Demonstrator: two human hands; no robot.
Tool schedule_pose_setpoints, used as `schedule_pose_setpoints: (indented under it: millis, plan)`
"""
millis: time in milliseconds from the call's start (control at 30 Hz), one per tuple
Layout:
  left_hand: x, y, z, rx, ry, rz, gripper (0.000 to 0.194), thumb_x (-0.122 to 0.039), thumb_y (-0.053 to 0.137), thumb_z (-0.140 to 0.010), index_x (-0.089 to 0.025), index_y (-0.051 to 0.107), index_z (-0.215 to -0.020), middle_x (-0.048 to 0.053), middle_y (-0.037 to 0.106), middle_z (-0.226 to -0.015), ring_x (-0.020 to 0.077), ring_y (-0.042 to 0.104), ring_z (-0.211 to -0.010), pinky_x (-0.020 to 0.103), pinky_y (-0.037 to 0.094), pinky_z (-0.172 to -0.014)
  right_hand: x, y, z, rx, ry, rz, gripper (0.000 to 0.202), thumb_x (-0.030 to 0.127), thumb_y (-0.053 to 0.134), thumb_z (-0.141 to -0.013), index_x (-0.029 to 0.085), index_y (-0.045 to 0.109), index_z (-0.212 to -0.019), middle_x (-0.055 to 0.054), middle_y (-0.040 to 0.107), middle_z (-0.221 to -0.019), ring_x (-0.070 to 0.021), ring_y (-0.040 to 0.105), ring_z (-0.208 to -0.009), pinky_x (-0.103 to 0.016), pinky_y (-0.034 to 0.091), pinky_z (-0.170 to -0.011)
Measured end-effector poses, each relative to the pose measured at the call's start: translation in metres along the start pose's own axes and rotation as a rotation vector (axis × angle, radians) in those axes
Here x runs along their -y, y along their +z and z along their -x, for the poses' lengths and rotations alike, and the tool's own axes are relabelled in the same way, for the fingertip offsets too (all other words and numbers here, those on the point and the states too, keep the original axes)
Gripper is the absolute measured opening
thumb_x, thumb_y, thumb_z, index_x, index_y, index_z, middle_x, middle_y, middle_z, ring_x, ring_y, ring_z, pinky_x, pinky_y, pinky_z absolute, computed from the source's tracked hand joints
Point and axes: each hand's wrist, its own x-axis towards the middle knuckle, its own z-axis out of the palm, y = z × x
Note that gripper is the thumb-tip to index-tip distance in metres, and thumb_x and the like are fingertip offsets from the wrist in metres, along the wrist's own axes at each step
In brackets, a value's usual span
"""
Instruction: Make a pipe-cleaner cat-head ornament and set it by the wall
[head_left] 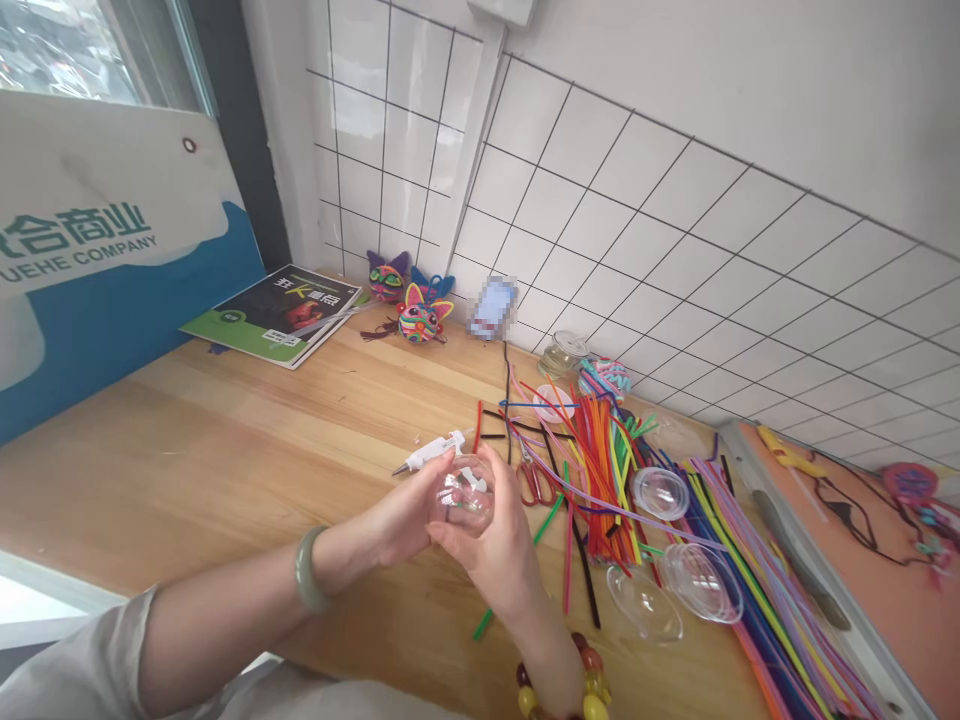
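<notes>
Between my two hands is a clear plastic ball, held above the wooden table. My left hand wraps its left side, with a pale green bangle on the wrist. My right hand grips it from the right, thumb across the front; a beaded bracelet circles that wrist. Whether the ball is whole or a half shell I cannot tell. Just behind my hands lies a white glue gun, its nozzle pointing left. Red-handled scissors lie to the right of my right hand, partly under pipe cleaners.
Colourful pipe cleaners lie in bundles on the right. Near them are clear plastic half shells and a paper cutter bearing a yellow glue gun. Along the back stand a striped pipe-cleaner ornament, a phone and a booklet.
</notes>
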Motion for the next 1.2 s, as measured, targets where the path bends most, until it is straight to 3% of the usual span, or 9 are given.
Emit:
schedule_pose_setpoints:
  millis: [100, 200, 400, 500, 633, 733, 900, 1067, 1200]
  plan:
    - [0.001, 0.000, -0.001, 0.017, -0.028, 0.054, 0.037, -0.050, 0.049, -0.090, -0.020, 0.061, -0.109, 0.004, 0.066, -0.075, 0.0191, 0.068, -0.069, 0.032, 0.051, -0.072, -0.002, 0.007, 0.002, -0.140, -0.089, 0.075, 0.065, 0.048, 0.065, -0.081, 0.019, 0.041, -0.135, -0.018, 0.053, -0.130, -0.0291, 0.053, -0.121, -0.047, 0.053, -0.093]
    - [0.001, -0.001, -0.002, -0.017, -0.059, 0.075, 0.039, -0.052, 0.046, -0.091, -0.019, 0.062, -0.105, 0.007, 0.069, -0.085, 0.0202, 0.069, -0.076, 0.034, 0.051, -0.078, -0.004, 0.013, 0.002, -0.180, -0.108, 0.123, 0.054, 0.040, 0.065, -0.084, 0.020, 0.046, -0.131, -0.016, 0.055, -0.129, -0.0276, 0.054, -0.120, -0.047, 0.051, -0.095]
    - [0.002, -0.002, -0.001, -0.129, -0.125, -0.047, 0.052, -0.062, 0.045, -0.087, -0.016, 0.064, -0.098, 0.008, 0.071, -0.088, 0.0165, 0.067, -0.075, 0.027, 0.051, -0.070, -0.015, 0.015, -0.002, -0.025, 0.107, -0.149, 0.070, 0.040, 0.072, -0.075, 0.019, 0.042, -0.135, -0.018, 0.054, -0.133, -0.0282, 0.057, -0.118, -0.045, 0.053, -0.093]
    - [0.000, -0.001, 0.002, -0.091, -0.191, -0.120, 0.058, -0.068, 0.044, -0.083, -0.017, 0.064, -0.102, 0.009, 0.071, -0.091, 0.0168, 0.066, -0.072, 0.031, 0.053, -0.070, -0.018, 0.007, -0.003, 0.070, 0.224, -0.404, 0.069, 0.046, 0.071, -0.075, 0.019, 0.041, -0.132, -0.017, 0.061, -0.124, -0.0267, 0.064, -0.109, -0.042, 0.056, -0.088]
    - [-0.001, -0.001, 0.004, 0.014, -0.188, -0.097, 0.049, -0.059, 0.051, -0.085, -0.017, 0.065, -0.105, 0.009, 0.071, -0.097, 0.0196, 0.067, -0.079, 0.037, 0.054, -0.075, -0.016, -0.004, -0.004, 0.161, 0.277, -0.596, 0.078, 0.064, 0.068, -0.071, 0.020, 0.038, -0.129, -0.017, 0.063, -0.120, -0.0287, 0.062, -0.113, -0.044, 0.056, -0.090]
    - [0.001, 0.000, 0.006, 0.024, -0.174, -0.044, 0.039, -0.051, 0.057, -0.085, -0.017, 0.065, -0.103, 0.008, 0.070, -0.098, 0.0202, 0.067, -0.083, 0.036, 0.055, -0.074, -0.017, -0.005, -0.002, 0.200, 0.269, -0.551, 0.080, 0.065, 0.067, -0.069, 0.021, 0.038, -0.129, -0.018, 0.061, -0.124, -0.0298, 0.062, -0.113, -0.045, 0.055, -0.091]
    - [0.007, 0.003, 0.006, -0.063, -0.124, 0.001, 0.033, -0.047, 0.061, -0.084, -0.016, 0.067, -0.093, 0.006, 0.070, -0.088, 0.0162, 0.067, -0.076, 0.027, 0.052, -0.069, -0.026, -0.001, 0.005, 0.194, 0.259, -0.482, 0.075, 0.054, 0.071, -0.073, 0.019, 0.039, -0.132, -0.019, 0.057, -0.130, -0.0294, 0.062, -0.113, -0.042, 0.057, -0.086]
    - [0.011, 0.001, 0.004, -0.073, -0.120, -0.023, 0.031, -0.045, 0.059, -0.085, -0.015, 0.065, -0.093, 0.006, 0.068, -0.086, 0.0171, 0.066, -0.076, 0.031, 0.051, -0.071, -0.034, -0.006, 0.008, 0.288, 0.179, -0.290, 0.068, 0.038, 0.067, -0.080, 0.020, 0.035, -0.138, -0.017, 0.053, -0.135, -0.0261, 0.060, -0.116, -0.039, 0.056, -0.089]
    - [0.015, -0.005, 0.001, -0.065, -0.113, -0.037, 0.033, -0.046, 0.059, -0.084, -0.015, 0.063, -0.095, 0.006, 0.067, -0.085, 0.0178, 0.065, -0.077, 0.031, 0.050, -0.073, -0.027, -0.013, 0.005, 0.323, 0.144, -0.104, 0.069, 0.029, 0.065, -0.078, 0.021, 0.034, -0.139, -0.015, 0.054, -0.132, -0.0249, 0.065, -0.107, -0.038, 0.059, -0.084]
